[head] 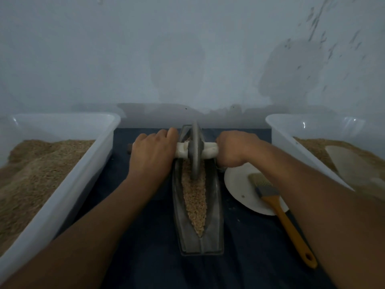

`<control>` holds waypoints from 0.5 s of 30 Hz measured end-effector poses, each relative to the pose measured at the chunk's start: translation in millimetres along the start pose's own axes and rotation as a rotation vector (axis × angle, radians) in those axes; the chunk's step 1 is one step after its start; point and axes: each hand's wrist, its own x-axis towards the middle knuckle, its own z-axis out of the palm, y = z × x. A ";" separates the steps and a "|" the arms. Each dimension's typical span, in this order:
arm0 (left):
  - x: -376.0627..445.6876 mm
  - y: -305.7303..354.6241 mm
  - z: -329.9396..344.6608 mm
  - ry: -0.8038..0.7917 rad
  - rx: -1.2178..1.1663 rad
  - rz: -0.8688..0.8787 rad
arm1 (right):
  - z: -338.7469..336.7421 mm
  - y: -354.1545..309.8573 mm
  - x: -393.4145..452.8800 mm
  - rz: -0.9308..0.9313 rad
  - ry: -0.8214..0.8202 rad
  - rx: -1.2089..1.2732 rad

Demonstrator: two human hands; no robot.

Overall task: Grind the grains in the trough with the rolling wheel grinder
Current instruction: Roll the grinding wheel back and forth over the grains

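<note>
Left bin [62, 163], right bin [312, 130]: flank work area on tabletop [145, 236], both holding brownish grain or meal; I judge stock and output kept within reach.

Trough [212, 230]: centred, long axis running away from me, so wheel rolls fore-aft.

Grains [194, 202]: lie along trough channel, near end to wheel.

Wheel grinder [195, 151]: upright in channel, toward far end, rim in grains.

Left hand [151, 152], right hand [233, 149]: fingers clamped on axle handle either side of wheel; balanced load keeps wheel vertical.

Plate [239, 188], brush [281, 211]: right of trough; brush bristles lie on plate, likely for sweeping out meal.
</note>
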 end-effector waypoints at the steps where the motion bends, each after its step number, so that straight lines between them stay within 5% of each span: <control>1: -1.6 1.4 -2.2 0.005 0.013 0.008 | 4.8 0.2 -3.7 0.005 0.044 0.014; 15: -65.3 14.9 -39.2 0.067 0.017 0.068 | 60.0 -13.3 -77.0 -0.074 0.791 -0.002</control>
